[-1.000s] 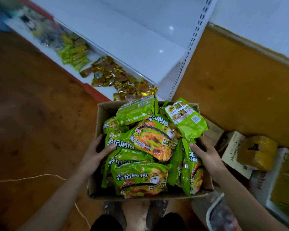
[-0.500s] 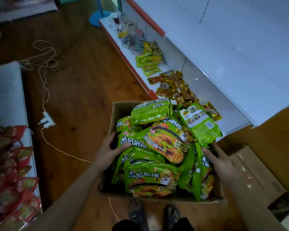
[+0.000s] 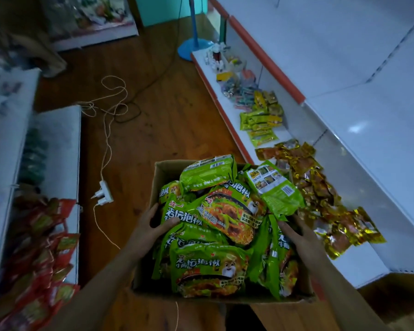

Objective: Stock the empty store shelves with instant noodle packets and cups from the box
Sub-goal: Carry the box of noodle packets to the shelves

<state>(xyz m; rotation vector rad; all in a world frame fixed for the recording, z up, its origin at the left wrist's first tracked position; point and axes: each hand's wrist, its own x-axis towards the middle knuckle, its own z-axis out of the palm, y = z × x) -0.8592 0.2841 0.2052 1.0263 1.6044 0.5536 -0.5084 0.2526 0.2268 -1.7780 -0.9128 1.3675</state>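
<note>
Same grip as before: the left hand (image 3: 151, 225) still grasps the left wall of the brown cardboard box (image 3: 164, 172), thumb on the heaped green instant noodle packets (image 3: 208, 266), and the right hand (image 3: 296, 232) clasps the right wall. The box's far right corner now hides some gold foil snack packets (image 3: 320, 194) at the front edge of the white bottom shelf (image 3: 357, 271). A white power strip (image 3: 104, 193) lies on the floor to the left.

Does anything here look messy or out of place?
Yes. The gold packets lie in a loose heap on the bottom shelf, and a white power strip sits on the floor.
</note>
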